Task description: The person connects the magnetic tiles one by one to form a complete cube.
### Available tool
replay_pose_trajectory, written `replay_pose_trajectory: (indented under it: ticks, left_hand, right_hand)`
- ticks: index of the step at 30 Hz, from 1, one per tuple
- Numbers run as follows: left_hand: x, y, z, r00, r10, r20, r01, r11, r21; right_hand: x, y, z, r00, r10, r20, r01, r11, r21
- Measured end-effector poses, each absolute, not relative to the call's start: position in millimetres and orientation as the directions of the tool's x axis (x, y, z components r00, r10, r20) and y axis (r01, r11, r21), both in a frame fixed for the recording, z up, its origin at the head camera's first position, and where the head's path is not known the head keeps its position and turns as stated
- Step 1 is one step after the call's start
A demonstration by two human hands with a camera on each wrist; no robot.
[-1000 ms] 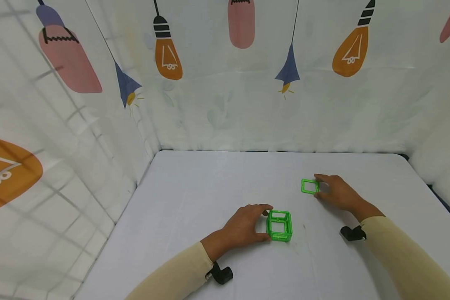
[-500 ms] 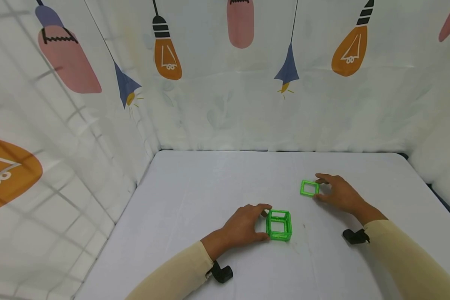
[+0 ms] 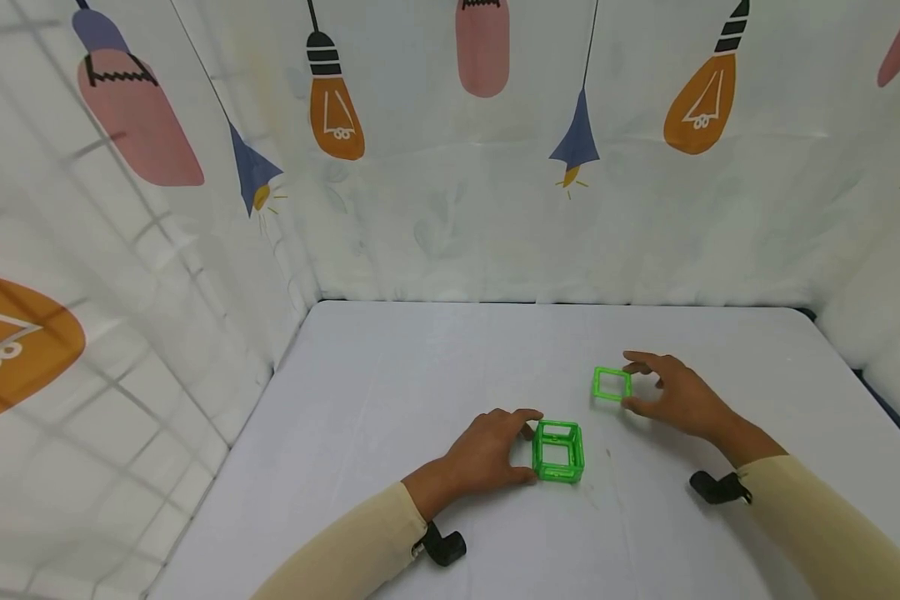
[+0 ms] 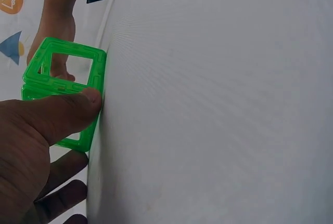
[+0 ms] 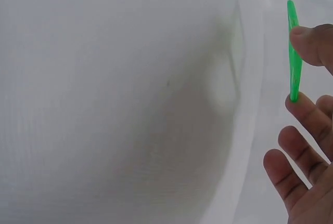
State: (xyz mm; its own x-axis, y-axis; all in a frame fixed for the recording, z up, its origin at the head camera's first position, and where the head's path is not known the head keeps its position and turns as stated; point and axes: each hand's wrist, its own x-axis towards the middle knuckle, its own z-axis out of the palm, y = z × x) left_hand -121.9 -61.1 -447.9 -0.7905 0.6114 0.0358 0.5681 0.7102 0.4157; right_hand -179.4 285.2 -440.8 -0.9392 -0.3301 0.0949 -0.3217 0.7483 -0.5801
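Note:
A green see-through cube (image 3: pixel 561 477), built from square magnetic tiles, stands on the white table. My left hand (image 3: pixel 486 454) holds its left side, with the thumb at the near corner and the index finger at the far one. In the left wrist view the thumb presses on the cube's frame (image 4: pixel 97 70). Farther back and to the right, my right hand (image 3: pixel 678 396) pinches a single green square magnetic tile (image 3: pixel 597 382) by its edges. The right wrist view shows that tile (image 5: pixel 294 73) edge-on between thumb and index finger, above the table; the other fingers are spread below.
The white-covered table (image 3: pixel 420 358) ends at a back edge against a pale cloth wall (image 3: pixel 435 217) printed with lamps and bulbs. Another cloth wall (image 3: pixel 157 275) closes off the left side. Each wrist wears a small black camera mount (image 3: pixel 444 548).
My right hand has carried the tile a little to the left and nearer to me, turning it slightly. The left hand and the cube stay where they were.

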Motion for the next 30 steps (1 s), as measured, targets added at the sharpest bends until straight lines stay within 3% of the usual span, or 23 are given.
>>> replay_pose_trajectory:
  ticks: [30]
  left_hand:
    - [-122, -62, -454, -0.803, 0.595, 0.037, 0.555, 0.723, 0.413]
  right_hand:
    - [-142, 259, -407, -0.912, -0.385, 0.144, -0.400, 0.751, -0.525]
